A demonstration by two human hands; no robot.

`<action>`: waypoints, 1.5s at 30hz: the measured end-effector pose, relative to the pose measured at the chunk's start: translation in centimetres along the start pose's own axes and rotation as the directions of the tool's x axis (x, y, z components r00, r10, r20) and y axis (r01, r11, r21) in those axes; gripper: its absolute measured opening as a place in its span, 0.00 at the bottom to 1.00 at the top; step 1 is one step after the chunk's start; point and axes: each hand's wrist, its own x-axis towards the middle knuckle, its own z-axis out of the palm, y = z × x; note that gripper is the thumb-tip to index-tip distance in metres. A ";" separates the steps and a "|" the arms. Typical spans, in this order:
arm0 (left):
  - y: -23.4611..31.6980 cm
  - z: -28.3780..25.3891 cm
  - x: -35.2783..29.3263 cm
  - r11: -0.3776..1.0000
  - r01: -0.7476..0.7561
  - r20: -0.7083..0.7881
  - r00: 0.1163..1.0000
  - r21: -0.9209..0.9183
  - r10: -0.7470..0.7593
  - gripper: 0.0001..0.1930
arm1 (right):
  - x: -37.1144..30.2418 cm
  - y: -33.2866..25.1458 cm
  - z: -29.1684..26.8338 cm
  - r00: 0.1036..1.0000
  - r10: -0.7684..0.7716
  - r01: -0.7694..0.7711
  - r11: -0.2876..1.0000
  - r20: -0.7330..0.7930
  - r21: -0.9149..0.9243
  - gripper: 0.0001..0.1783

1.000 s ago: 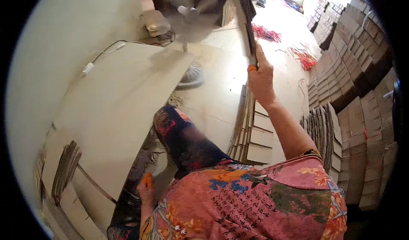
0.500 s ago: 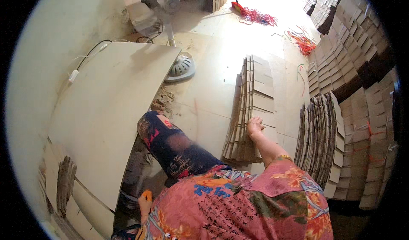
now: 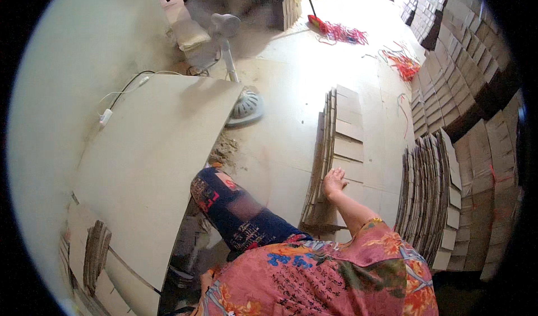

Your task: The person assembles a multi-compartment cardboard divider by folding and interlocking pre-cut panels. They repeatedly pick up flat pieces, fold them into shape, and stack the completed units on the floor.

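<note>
My right hand (image 3: 335, 181) rests on the upper face of a long stack of slotted cardboard strips (image 3: 348, 131) on the floor in front of me. Its fingers look slightly spread over the cardboard, and I see nothing wrapped inside them. The layered edges of the stack show on its left side. Only a small part of my left hand (image 3: 207, 278) shows low in the picture, beside the pale board and past my flowered sleeve. Its fingers are hidden, so what it touches cannot be seen.
A large pale board (image 3: 162, 142) lies to my left. Beyond its far corner stands a grey fan (image 3: 246, 107). Another bundle of cardboard strips (image 3: 428, 187) and tall cardboard stacks (image 3: 457, 64) line the right side. Red strapping (image 3: 344, 33) lies farther off on the floor.
The view has shifted, so everything sits lower in the picture. My left hand, seen before with something orange at its fingers, is now mostly hidden. My right hand stays on the stack.
</note>
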 end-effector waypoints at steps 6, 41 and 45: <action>9.6 -4.9 -1.3 0.982 0.049 -0.220 0.971 -0.181 -0.089 0.09 | -4.1 -6.3 -2.5 0.958 -0.287 0.286 0.943 -0.023 0.172 0.32; 9.9 -26.6 2.9 0.905 -0.251 -0.542 0.734 0.344 0.410 0.14 | -31.5 -31.3 -16.0 -0.003 -0.990 -0.119 0.140 0.141 0.983 0.16; 13.5 -19.9 -1.2 0.813 -0.380 -0.400 0.728 0.441 0.557 0.21 | -31.8 -31.8 -14.5 0.122 -0.992 0.328 0.038 -0.002 0.944 0.13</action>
